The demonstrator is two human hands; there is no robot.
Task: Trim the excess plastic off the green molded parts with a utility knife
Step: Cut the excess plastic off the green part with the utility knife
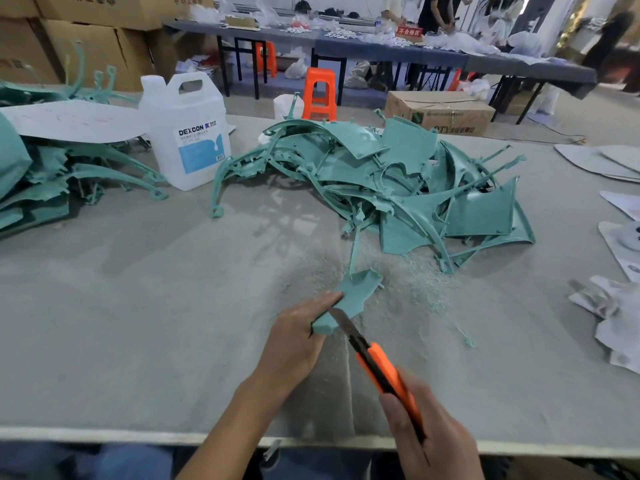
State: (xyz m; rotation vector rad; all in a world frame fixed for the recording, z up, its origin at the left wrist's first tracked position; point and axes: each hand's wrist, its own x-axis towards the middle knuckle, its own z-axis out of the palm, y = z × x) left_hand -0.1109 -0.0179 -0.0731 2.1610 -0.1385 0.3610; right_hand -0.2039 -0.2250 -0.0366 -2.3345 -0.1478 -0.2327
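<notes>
- Hands: grips with the left hand [294, 337] the near end of a small flat teal-green molded plastic part [353, 296], low over the grey felt-covered table [138, 323], just in front of the big heap of teal-green molded panels and ribs [398, 181].
- Holds in the right hand [426, 434], fingers wrapped round the handle, an orange-and-black snap-blade utility knife [377, 368]; lays the bare blade against the part's edge, right beside the left thumb.
- Risk: may skip off the thin flash into the left fingers, given too hard a push or a stroke aimed at the holding hand.
- Risk: may bite past the flash into the part itself if tipped too steeply; could also twist in the grip through the long thin green stem on the far end.
- Litter: pale-green shavings [415, 282] under and right of the hands, likely slippery under a part set down.
- Room: leaves open felt left of the hands; near table edge close below the wrists; heap ahead; white plastic jug [188, 133] and second stack of green parts [41, 178] well off to the left.
</notes>
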